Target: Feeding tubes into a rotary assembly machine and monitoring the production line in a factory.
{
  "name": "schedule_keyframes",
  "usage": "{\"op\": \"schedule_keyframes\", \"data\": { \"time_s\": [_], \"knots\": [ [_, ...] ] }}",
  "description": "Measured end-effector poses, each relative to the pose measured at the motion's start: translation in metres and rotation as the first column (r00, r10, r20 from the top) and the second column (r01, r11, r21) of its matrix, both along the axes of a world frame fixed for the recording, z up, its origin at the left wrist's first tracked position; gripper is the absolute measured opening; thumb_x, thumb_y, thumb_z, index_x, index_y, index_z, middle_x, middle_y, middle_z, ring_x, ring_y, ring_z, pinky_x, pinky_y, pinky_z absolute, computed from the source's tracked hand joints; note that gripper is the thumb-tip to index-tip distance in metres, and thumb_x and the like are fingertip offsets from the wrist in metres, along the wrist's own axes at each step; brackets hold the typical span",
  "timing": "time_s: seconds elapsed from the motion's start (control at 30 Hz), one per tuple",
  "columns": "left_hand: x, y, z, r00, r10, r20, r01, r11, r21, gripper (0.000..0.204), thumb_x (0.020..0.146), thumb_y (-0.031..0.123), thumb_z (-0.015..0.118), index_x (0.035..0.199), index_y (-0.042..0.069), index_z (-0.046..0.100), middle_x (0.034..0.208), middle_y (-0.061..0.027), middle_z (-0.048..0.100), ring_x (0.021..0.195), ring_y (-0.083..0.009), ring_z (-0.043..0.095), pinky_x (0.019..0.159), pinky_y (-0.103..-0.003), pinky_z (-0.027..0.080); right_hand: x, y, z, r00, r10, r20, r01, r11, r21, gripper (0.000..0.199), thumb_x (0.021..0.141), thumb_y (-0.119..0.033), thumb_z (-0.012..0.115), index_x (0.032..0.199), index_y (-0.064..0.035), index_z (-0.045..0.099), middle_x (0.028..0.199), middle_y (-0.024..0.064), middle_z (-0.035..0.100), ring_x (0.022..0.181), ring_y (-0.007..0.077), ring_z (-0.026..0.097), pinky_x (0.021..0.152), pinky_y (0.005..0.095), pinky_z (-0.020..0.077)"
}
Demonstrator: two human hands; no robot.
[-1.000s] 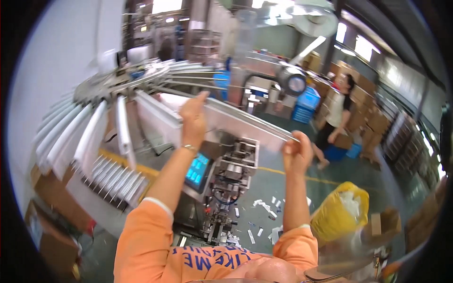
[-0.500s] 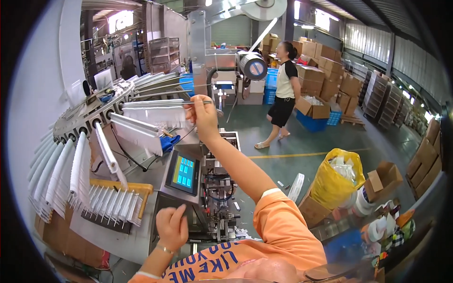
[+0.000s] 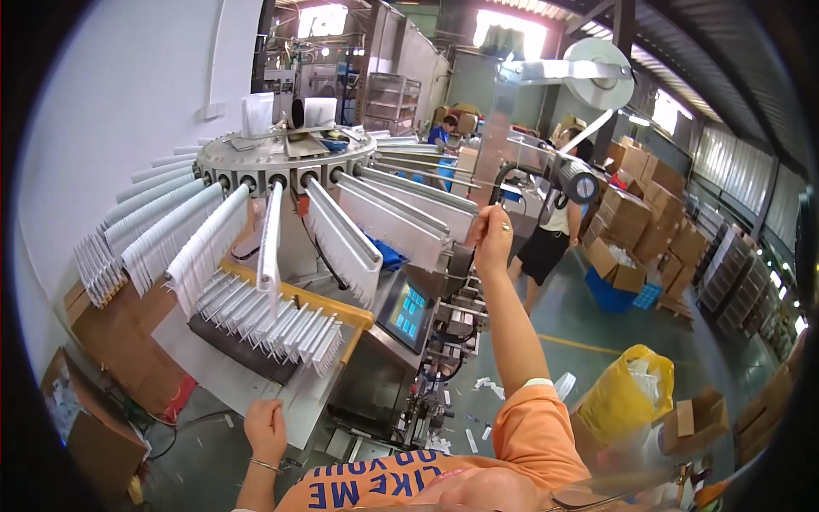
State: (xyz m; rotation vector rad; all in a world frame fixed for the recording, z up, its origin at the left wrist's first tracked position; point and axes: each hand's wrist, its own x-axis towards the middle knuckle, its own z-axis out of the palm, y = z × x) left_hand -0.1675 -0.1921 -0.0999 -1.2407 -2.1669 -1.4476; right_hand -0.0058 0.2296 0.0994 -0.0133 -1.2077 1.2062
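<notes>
Right hand point(image 3: 492, 239): fingers bunched at outer end of a white-hung rail point(image 3: 418, 189); whether gripping, can't tell
Left hand point(image 3: 265, 427): curled closed, nothing visible in it, by near corner of table point(image 3: 309, 416)
Carousel point(image 3: 286, 160): rails around front rim carry white pieces point(image 3: 205, 252); rods point(image 3: 429, 173) off right rear edge look bare, so loading seems partway
Far rim hidden
</notes>
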Motion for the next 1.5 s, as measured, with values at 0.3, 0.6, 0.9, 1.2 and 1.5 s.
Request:
{"op": "schedule_keyframes", "data": {
  "time_s": [0.3, 0.6, 0.9, 1.2, 1.5],
  "knots": [
    [-0.002, 0.014, 0.002, 0.994, 0.101, 0.036, -0.103, 0.992, 0.068, 0.007, 0.070, 0.005, 0.055, 0.075, 0.004, 0.060, 0.069, -0.0117, 0.055, 0.061, -0.0299, 0.054, 0.054, -0.037, 0.042, 0.005, 0.004, -0.001, 1.000, 0.009, 0.017, -0.009, 1.000, -0.013, 0.028, 0.090, -0.028, 0.046, 0.073, -0.0072, 0.053, 0.058, -0.0011, 0.045, 0.049, 0.0067, 0.041, 0.044, 0.0192, 0.0311],
    [-0.002, 0.011, 0.003, 0.991, 0.124, -0.050, -0.121, 0.991, 0.050, 0.008, 0.070, 0.005, 0.054, 0.075, 0.004, 0.060, 0.070, -0.0116, 0.056, 0.062, -0.0312, 0.054, 0.055, -0.038, 0.042, -0.001, -0.006, 0.001, 0.997, 0.081, -0.019, -0.082, 0.995, -0.064, 0.025, 0.089, -0.026, 0.048, 0.072, -0.0084, 0.051, 0.057, -0.0012, 0.045, 0.047, 0.0073, 0.040, 0.040, 0.0194, 0.0303],
    [-0.001, 0.019, 0.000, 0.994, 0.090, -0.069, -0.085, 0.994, 0.072, 0.008, 0.070, 0.005, 0.054, 0.075, 0.002, 0.059, 0.068, -0.0126, 0.054, 0.062, -0.0315, 0.053, 0.056, -0.038, 0.041, 0.011, 0.005, -0.002, 0.999, 0.052, -0.012, -0.052, 0.997, -0.057, 0.027, 0.092, -0.026, 0.043, 0.072, -0.0086, 0.049, 0.057, 0.0005, 0.044, 0.049, 0.0112, 0.043, 0.045, 0.0230, 0.0350],
    [-0.003, 0.015, -0.003, 0.995, 0.081, -0.065, -0.077, 0.995, 0.060, 0.008, 0.070, 0.005, 0.054, 0.075, 0.002, 0.059, 0.068, -0.0129, 0.053, 0.062, -0.0319, 0.053, 0.056, -0.038, 0.041, 0.051, 0.002, 0.000, 0.996, 0.027, -0.084, -0.038, 0.991, -0.125, 0.029, 0.091, -0.029, 0.044, 0.070, -0.0095, 0.048, 0.054, -0.0003, 0.042, 0.046, 0.0109, 0.039, 0.042, 0.0231, 0.0315],
    [-0.003, 0.016, -0.004, 0.990, 0.007, -0.138, -0.002, 0.999, 0.038, 0.009, 0.067, 0.005, 0.054, 0.075, 0.004, 0.058, 0.068, -0.0114, 0.054, 0.063, -0.0308, 0.053, 0.056, -0.039, 0.040, 0.236, -0.011, -0.039, 0.897, -0.122, -0.425, -0.056, 0.922, -0.384, 0.038, 0.089, -0.035, 0.045, 0.057, -0.0146, 0.044, 0.048, -0.0042, 0.033, 0.039, 0.0081, 0.026, 0.036, 0.0225, 0.0203]
  ]
}}
